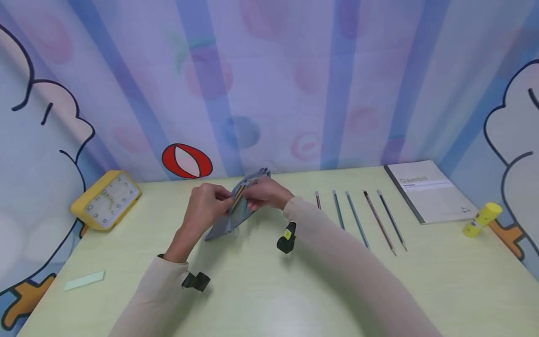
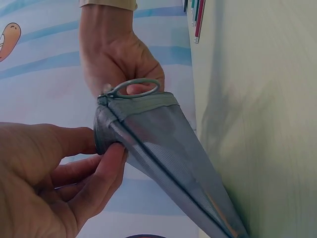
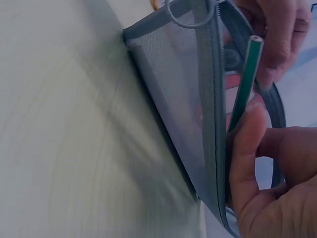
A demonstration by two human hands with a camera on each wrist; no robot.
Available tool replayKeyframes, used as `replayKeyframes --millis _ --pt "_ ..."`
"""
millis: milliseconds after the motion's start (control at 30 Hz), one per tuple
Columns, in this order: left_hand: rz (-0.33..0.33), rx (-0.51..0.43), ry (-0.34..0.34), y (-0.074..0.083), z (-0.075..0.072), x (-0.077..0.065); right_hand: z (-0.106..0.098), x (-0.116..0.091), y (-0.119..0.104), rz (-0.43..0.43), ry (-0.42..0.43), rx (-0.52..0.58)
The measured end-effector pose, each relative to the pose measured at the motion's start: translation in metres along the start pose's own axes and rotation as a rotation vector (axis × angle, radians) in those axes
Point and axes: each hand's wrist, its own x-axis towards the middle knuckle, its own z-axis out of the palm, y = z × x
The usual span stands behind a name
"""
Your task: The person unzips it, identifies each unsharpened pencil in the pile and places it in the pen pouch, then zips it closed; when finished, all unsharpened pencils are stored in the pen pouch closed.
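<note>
A grey mesh zip pouch is held tilted above the table, its zipped side open. My left hand pinches the pouch's edge between thumb and fingers, as the left wrist view shows up close. My right hand reaches into the opening and holds a green pencil between thumb and fingers, its flat end pointing up toward the left hand. A yellowish pencil also shows within the opening. A ring-shaped zipper pull stands at one end of the pouch.
Several pencils lie side by side right of the pouch, partly behind the right sleeve. Farther right are a notebook and a yellow cylinder. A yellow clock stands at left, above a pale flat strip.
</note>
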Motion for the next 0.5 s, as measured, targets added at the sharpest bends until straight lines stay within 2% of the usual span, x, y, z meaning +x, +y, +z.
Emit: replayKeyframes --millis 200,500 --pt "0.013 0.007 0.012 0.0018 0.0 0.0017 0.0088 0.0061 -0.0017 -0.023 0.05 0.002" --pt "0.018 0.028 0.025 -0.0002 0.0005 -0.0011 0.0079 -0.0036 -0.0006 -0.038 0.038 -0.025"
